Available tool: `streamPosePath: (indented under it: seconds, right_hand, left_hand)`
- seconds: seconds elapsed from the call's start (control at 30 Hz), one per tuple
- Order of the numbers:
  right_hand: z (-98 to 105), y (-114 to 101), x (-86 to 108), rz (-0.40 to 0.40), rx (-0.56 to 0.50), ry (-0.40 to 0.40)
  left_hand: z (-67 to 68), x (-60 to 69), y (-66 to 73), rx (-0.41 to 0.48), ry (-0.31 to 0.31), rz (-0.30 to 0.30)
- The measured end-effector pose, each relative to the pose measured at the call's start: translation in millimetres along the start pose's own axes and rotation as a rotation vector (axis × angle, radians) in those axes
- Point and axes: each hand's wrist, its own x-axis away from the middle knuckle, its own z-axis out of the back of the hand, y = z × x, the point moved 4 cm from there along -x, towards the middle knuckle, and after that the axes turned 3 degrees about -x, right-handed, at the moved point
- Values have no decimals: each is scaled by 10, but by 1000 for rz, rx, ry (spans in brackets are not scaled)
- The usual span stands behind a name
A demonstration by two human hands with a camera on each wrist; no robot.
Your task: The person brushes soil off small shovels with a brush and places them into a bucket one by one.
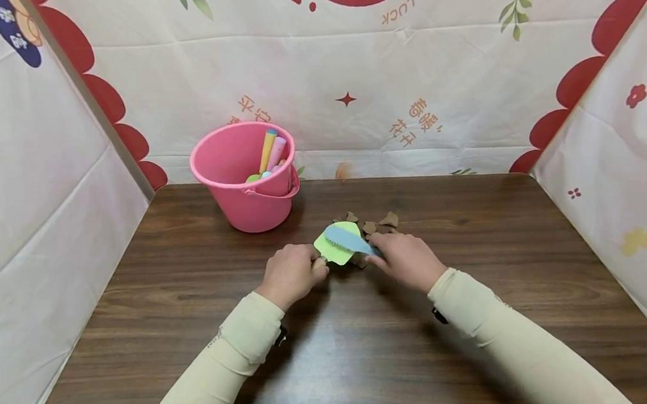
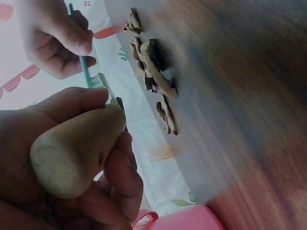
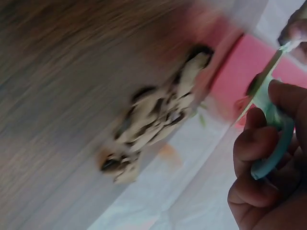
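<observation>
My left hand (image 1: 290, 272) grips the thick, wood-coloured handle (image 2: 79, 148) of a small shovel, whose light green blade (image 1: 340, 257) is held out to the right. In my right hand (image 1: 406, 259) is a light blue brush (image 1: 346, 238), its bristles lying over the blade, perhaps touching it. The right wrist view shows the curved brush handle (image 3: 278, 151) within the curled fingers. Just behind and beside the blade, brown, flat, irregular pieces (image 1: 388, 220) lie on the table; their material is unclear. Seen from the left wrist, these brown scraps (image 2: 156, 72) form a loose row.
A pink bucket (image 1: 254, 205) stands at the back left of the dark wooden table (image 1: 337, 355). Several coloured handles (image 1: 268, 150) stick up inside it. White printed cloth (image 1: 335, 66) walls in the back and both sides.
</observation>
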Motion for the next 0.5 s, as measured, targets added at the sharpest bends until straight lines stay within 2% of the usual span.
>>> streamPosePath:
  seconds: [0.2, 0.3, 0.4, 0.5]
  right_hand:
    - [-2, 394, -41, -168, -43, -13]
    - [5, 516, -38, -218, -36, -3]
    - [21, 463, -24, -202, -46, 12]
    - [42, 251, -7, -122, -66, 20]
  left_hand:
    - [4, 15, -7, 4, 1, 5]
    - [-1, 21, -12, 10, -1, 9]
    - [-3, 18, -12, 14, -2, 8]
    - [-13, 13, -14, 15, -5, 8]
